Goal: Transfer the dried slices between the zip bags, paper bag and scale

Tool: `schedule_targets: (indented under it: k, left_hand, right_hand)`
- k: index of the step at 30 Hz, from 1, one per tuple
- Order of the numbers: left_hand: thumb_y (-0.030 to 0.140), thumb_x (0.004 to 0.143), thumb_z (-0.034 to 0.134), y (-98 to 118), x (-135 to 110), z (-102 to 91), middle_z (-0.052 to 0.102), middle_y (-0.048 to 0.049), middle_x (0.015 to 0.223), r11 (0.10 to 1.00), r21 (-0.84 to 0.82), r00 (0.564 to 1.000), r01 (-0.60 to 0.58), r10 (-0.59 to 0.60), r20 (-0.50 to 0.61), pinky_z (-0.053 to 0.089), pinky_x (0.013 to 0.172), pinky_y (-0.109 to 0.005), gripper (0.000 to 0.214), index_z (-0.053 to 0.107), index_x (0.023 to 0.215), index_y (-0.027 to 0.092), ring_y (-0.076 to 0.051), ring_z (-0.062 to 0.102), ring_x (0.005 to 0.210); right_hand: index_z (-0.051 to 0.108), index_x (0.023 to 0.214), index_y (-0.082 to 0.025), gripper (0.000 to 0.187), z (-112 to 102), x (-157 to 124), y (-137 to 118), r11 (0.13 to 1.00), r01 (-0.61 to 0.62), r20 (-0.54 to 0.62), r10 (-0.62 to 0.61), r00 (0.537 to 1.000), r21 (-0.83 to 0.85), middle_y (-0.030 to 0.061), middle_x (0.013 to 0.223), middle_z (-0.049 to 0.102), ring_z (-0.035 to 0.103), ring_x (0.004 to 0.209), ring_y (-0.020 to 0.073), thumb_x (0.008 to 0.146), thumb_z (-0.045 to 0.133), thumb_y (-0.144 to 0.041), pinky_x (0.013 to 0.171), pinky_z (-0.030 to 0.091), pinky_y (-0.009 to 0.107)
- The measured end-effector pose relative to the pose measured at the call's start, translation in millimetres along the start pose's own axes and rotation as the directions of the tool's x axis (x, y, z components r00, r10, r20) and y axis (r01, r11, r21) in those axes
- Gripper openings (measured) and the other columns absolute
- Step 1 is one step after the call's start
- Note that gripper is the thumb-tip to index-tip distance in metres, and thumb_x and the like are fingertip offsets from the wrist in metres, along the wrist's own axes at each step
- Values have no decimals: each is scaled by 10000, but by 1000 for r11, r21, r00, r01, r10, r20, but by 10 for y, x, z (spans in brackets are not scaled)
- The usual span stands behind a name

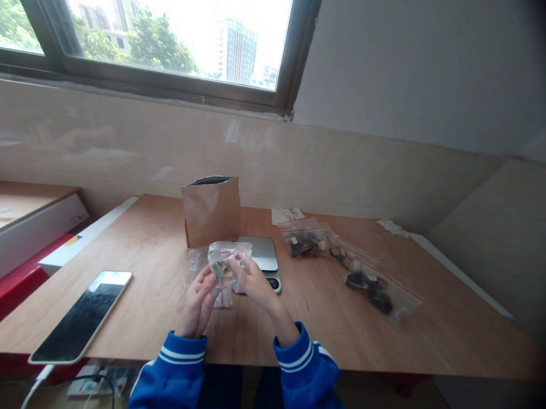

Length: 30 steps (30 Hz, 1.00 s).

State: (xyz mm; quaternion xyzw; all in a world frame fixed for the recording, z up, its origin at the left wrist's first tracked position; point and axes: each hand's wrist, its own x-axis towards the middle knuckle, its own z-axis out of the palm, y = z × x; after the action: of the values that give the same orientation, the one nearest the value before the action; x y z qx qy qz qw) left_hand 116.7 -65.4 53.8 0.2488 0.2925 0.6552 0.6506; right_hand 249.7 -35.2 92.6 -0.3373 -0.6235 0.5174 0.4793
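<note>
A small clear plastic bag [226,274] is held up between both hands, over the table in front of the scale; some dark and tan pieces show through it, too blurred to name. My left hand [199,299] is closed on the bag's lower left side. My right hand [253,280] grips it from the right, with its fingers near the top. Behind the right hand lies a kitchen scale [264,253] with a silver plate, its front partly covered. More clear bags [197,263] lie flat under and beside the left hand.
An open brown paper bag [211,213] stands upright behind the hands. Several zip bags with dark and tan pieces [305,241] lie at right. A phone [84,316] plugged into a white cable rests at the left edge. A window [172,34] is above the back wall.
</note>
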Motion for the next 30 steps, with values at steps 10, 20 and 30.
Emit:
schedule_targets:
  k: [10, 20, 30]
  left_hand:
    - [206, 608, 789, -39, 30, -10, 698, -45, 968, 920, 349, 968, -176, 227, -110, 515, 789, -273, 345, 659, 926, 167, -202, 662, 900]
    - [104, 664, 720, 54, -95, 134, 706, -87, 1053, 903, 373, 960, -212, 263, -92, 440, 953, -267, 286, 720, 947, 144, -246, 586, 1107]
    - [16, 633, 715, 53, -103, 173, 596, -53, 1275, 950, 293, 994, -113, 108, 32, 381, 1037, -252, 521, 648, 1109, 219, -227, 422, 1295]
  right_hand:
    - [589, 1126, -235, 405, 44, -53, 108, 980, -83, 21, 80, 997, 180, 61, 1079, 621, 590, 969, 195, 856, 493, -521, 764, 500, 303]
    - [584, 1063, -211, 395, 194, -85, 165, 892, -101, -26, 125, 992, 440, 28, 843, 597, 566, 726, 146, 808, 576, -513, 699, 493, 283]
    - [580, 1050, -216, 401, 169, -85, 212, 840, -60, -118, 146, 982, 540, 77, 1041, 639, 596, 967, 214, 814, 538, -537, 853, 489, 360]
